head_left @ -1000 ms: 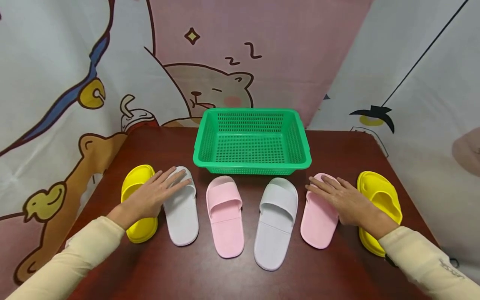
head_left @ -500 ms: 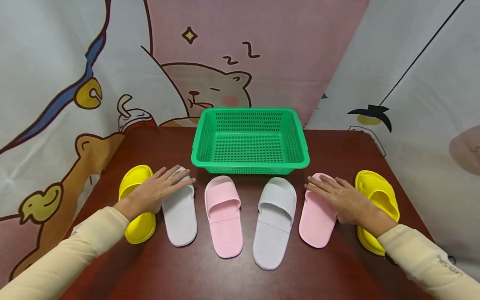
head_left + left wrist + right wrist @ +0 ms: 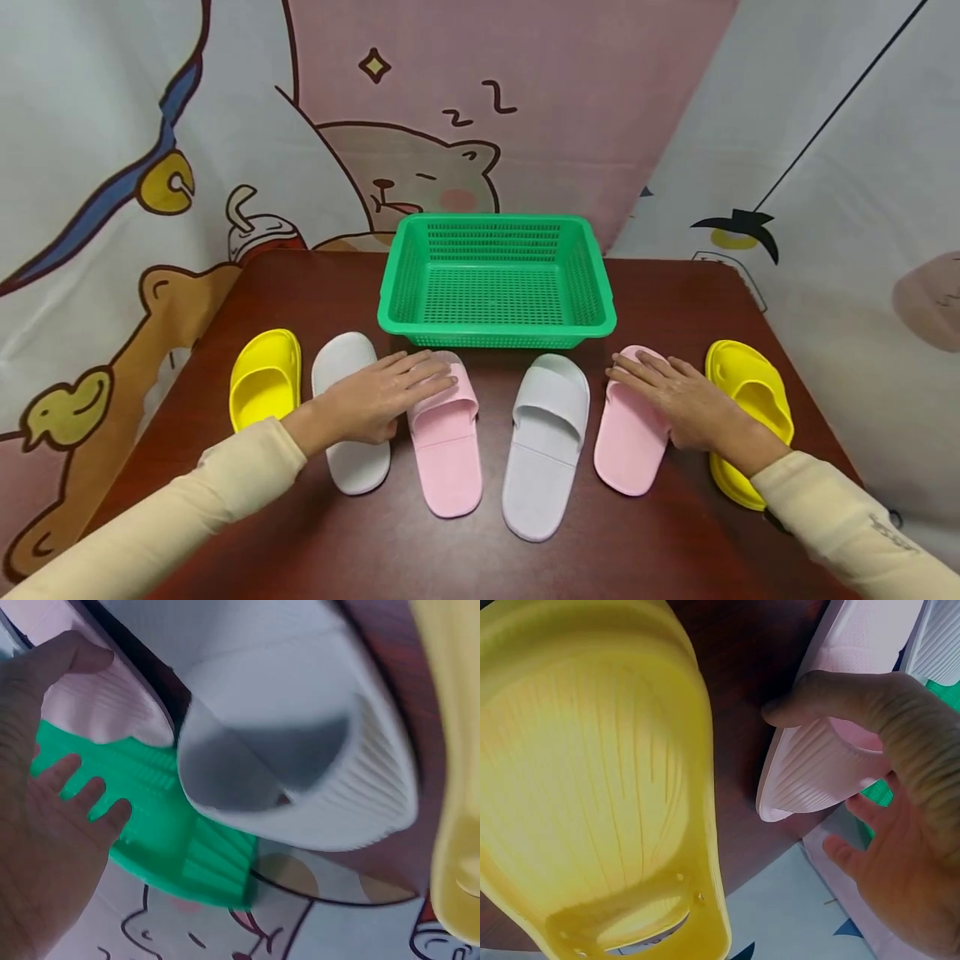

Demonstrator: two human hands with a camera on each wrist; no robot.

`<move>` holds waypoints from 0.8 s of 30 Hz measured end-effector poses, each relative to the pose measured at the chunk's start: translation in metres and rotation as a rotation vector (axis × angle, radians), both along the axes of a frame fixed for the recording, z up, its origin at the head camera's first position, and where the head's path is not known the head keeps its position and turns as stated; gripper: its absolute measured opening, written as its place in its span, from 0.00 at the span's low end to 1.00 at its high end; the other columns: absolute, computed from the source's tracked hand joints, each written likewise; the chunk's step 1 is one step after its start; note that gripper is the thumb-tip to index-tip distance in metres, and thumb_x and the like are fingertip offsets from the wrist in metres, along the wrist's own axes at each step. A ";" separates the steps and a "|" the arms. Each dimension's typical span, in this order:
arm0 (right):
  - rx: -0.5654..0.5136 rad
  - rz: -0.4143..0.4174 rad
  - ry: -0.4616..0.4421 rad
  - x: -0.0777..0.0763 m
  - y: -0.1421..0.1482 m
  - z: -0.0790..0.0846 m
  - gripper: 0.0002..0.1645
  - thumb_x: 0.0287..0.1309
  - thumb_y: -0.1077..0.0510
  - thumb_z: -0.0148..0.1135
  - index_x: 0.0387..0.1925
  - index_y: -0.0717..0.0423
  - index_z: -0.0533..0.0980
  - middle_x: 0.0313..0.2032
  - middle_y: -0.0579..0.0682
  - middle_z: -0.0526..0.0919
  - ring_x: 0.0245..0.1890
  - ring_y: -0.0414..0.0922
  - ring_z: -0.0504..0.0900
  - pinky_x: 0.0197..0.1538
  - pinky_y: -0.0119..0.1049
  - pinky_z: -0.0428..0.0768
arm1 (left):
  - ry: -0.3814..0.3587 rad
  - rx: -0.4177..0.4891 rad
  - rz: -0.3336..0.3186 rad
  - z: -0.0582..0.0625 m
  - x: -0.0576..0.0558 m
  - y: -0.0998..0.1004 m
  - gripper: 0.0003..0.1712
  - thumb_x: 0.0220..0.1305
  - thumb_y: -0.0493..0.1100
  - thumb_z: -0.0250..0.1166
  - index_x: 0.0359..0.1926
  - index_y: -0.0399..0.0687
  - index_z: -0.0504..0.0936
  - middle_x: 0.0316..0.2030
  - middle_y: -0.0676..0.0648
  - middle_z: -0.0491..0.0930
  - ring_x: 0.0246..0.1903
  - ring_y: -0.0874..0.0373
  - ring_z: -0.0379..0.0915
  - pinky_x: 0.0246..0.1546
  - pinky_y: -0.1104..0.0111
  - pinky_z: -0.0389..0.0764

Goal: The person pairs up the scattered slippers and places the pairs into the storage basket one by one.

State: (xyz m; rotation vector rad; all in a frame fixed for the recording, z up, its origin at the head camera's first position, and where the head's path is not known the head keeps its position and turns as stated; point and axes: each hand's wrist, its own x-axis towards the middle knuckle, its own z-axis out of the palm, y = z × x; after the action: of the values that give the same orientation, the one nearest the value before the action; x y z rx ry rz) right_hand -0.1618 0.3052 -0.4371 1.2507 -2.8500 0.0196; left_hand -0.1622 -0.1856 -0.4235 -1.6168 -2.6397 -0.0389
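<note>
Several slippers lie in a row on the table. My left hand (image 3: 378,398), its fingers spread and extended, spans from the left white slipper (image 3: 357,468) to the strap of the left pink slipper (image 3: 450,467). Nothing is in its grasp. Over the right pink slipper (image 3: 630,446) is my right hand (image 3: 678,400), fingers extended across its strap; whether they touch it I cannot tell. Between the two hands lies the right white slipper (image 3: 542,492). A yellow slipper (image 3: 607,765) fills much of the right wrist view, beside the right hand.
Behind the row stands a green plastic basket (image 3: 495,340) with perforated walls. Another yellow slipper (image 3: 264,367) lies at the left end, near the left forearm. The dark red-brown table (image 3: 390,558) meets cartoon-printed cloth (image 3: 585,108) at its back and sides.
My left hand has moved right, from between the left yellow and white slippers to the left pink slipper's strap. My right hand stays over the right pink slipper. The slippers keep their places.
</note>
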 end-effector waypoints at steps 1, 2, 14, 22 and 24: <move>-0.005 0.004 0.003 -0.001 0.000 0.000 0.71 0.20 0.74 0.83 0.74 0.56 0.63 0.73 0.60 0.63 0.71 0.66 0.61 0.62 0.69 0.65 | 0.003 0.011 -0.014 -0.002 -0.001 0.003 0.55 0.47 0.34 0.75 0.77 0.44 0.61 0.74 0.40 0.62 0.73 0.42 0.55 0.69 0.48 0.61; -0.006 0.008 0.006 -0.001 0.000 -0.001 0.71 0.20 0.74 0.83 0.74 0.56 0.63 0.73 0.60 0.63 0.70 0.66 0.61 0.62 0.69 0.65 | 0.003 0.026 -0.027 -0.003 -0.003 0.007 0.55 0.45 0.32 0.75 0.77 0.44 0.62 0.74 0.40 0.62 0.73 0.43 0.55 0.69 0.48 0.60; 0.014 0.011 0.020 -0.002 0.000 -0.001 0.71 0.22 0.74 0.83 0.75 0.58 0.62 0.73 0.60 0.63 0.71 0.65 0.61 0.64 0.66 0.64 | 0.079 -0.049 -0.086 -0.015 -0.015 0.028 0.64 0.31 0.33 0.79 0.76 0.50 0.63 0.73 0.41 0.63 0.71 0.42 0.58 0.70 0.52 0.58; 0.051 0.033 0.061 -0.004 0.005 -0.006 0.71 0.23 0.73 0.83 0.75 0.59 0.60 0.74 0.59 0.62 0.71 0.64 0.62 0.66 0.64 0.64 | 0.166 -0.101 -0.118 -0.020 -0.017 0.034 0.66 0.25 0.35 0.80 0.74 0.47 0.65 0.71 0.41 0.66 0.70 0.43 0.60 0.69 0.51 0.61; 0.055 0.038 0.064 -0.007 0.008 -0.007 0.71 0.23 0.71 0.84 0.75 0.59 0.61 0.73 0.59 0.63 0.71 0.64 0.62 0.66 0.63 0.64 | 0.173 -0.114 -0.116 -0.020 -0.018 0.034 0.66 0.24 0.35 0.80 0.74 0.47 0.66 0.70 0.41 0.67 0.70 0.43 0.61 0.69 0.51 0.61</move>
State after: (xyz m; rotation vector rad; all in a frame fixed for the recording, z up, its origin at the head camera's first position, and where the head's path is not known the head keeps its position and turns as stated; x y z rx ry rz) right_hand -0.1687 0.3128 -0.4443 1.2901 -2.7906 -0.0971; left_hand -0.1801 -0.1512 -0.4432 -1.7194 -2.4582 0.2401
